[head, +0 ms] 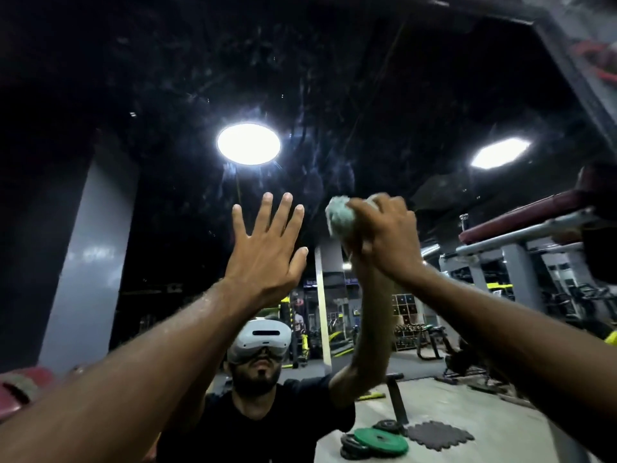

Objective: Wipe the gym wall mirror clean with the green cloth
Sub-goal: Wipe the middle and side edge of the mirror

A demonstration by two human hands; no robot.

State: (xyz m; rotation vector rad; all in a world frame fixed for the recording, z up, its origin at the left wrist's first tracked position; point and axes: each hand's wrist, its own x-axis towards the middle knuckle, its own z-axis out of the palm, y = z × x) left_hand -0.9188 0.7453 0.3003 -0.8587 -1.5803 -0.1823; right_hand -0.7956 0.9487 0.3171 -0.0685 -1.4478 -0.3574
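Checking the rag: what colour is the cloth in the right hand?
Pale green cloth, bunched in the right hand; head view.

A round light point(248, 144) and a second light point(499, 152) shine up high, and a green weight plate point(380, 441) lies on the floor point(467, 396) near a dark mat point(440, 435).

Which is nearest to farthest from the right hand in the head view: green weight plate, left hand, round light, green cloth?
1. green cloth, gripped in the right hand.
2. left hand, open, just left.
3. round light, reflected up-left.
4. green weight plate, reflected at bottom.
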